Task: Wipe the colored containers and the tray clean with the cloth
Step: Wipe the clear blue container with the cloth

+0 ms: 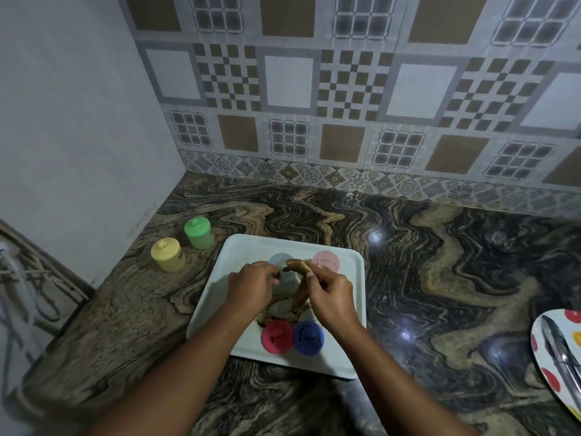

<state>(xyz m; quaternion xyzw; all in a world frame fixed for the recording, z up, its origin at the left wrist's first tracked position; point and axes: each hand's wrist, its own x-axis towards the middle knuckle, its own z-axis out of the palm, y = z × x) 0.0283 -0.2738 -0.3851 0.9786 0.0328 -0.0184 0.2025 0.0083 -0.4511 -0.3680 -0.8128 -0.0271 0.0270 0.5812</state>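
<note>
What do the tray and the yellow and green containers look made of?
Tray: likely plastic or melamine, smooth white, rounded moulded rim. Yellow container and green container: probably matte plastic, uniform pastel colour, moulded knobbed lids, no glare.

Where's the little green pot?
In the head view, the small green lidded container stands on the counter, left of the white tray, beside the yellow container.
</note>
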